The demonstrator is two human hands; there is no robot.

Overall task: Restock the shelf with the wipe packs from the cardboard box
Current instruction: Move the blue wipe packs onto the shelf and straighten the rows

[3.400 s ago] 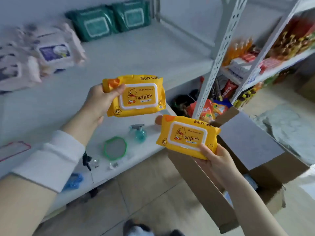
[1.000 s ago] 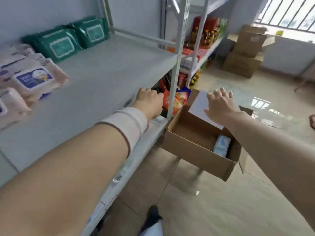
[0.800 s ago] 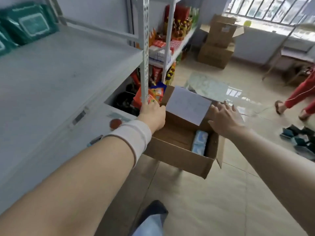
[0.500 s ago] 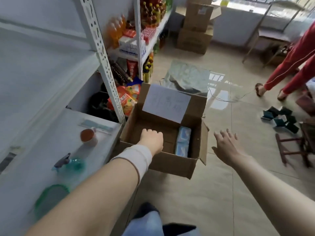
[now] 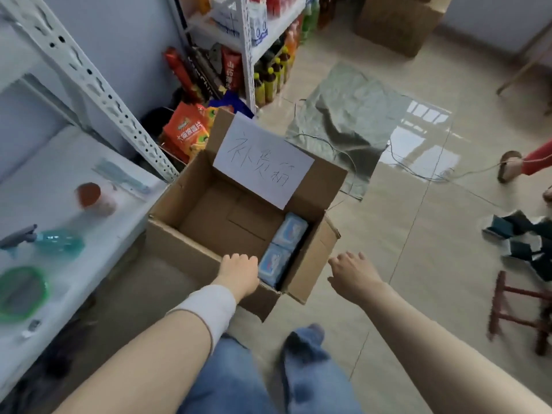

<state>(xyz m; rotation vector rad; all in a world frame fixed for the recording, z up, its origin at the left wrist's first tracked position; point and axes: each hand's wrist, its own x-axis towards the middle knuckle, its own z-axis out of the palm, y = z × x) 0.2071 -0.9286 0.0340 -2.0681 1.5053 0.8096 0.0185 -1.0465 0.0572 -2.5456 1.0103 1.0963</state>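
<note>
An open cardboard box stands on the tiled floor beside the white shelf. A handwritten paper sheet is stuck to its rear flap. Two light blue wipe packs stand on edge along the box's right wall; the rest of its bottom is bare. My left hand hangs over the box's near edge with fingers curled downward, holding nothing, just left of the packs. My right hand hovers outside the box's right flap, fingers loose and empty.
The low shelf holds a teal spray bottle, a green ring and a small red-lidded jar. Snack bags and drink bottles fill the racks behind. A wooden stool, shoes and another person's foot are to the right.
The two yellow wipe packs I held have left my hands. I have turned from the shelf toward the box, and both hands have moved down to it, the left one reaching its near edge.
</note>
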